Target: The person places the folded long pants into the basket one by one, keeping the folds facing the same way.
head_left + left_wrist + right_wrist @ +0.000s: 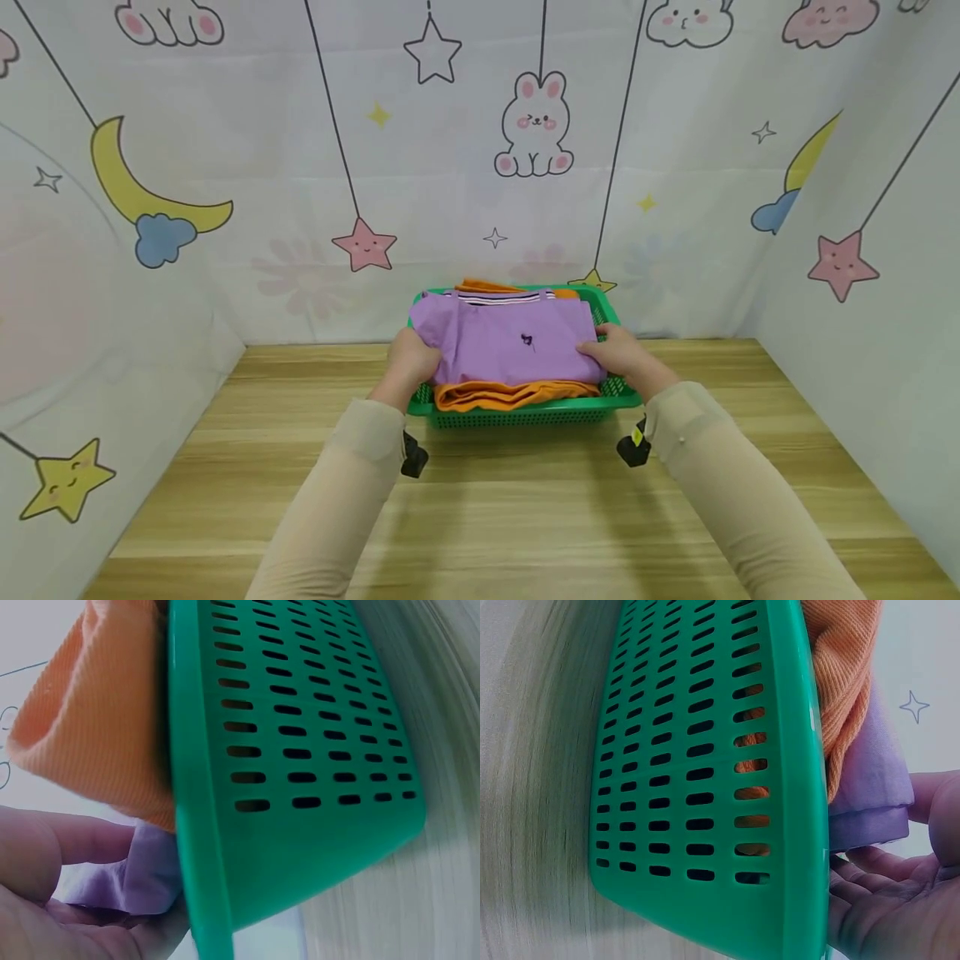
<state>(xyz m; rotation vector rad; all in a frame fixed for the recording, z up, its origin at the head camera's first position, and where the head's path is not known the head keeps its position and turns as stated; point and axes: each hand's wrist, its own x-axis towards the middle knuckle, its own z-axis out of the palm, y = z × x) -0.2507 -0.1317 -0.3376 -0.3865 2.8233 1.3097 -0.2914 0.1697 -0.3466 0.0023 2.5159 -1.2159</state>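
Note:
A folded purple garment (517,342) with a small dark mark lies on top of a folded orange ribbed garment (517,395) in a green plastic basket (525,417). My left hand (412,358) grips the purple cloth at its left edge; the left wrist view shows thumb and fingers (90,836) on either side of it. At the opposite edge my right hand (622,350) pinches the same garment, its thumb above and fingers below in the right wrist view. Both hands are at the basket's short sides, close to the rim. A striped band (502,298) shows at the garment's back edge.
The basket stands on a wood-grain table (510,517) near the back wall cloth (465,192), which has cartoon prints. Cloth walls also flank the table left and right. A black wrist device (634,450) hangs below the right wrist, and another (414,457) below the left.

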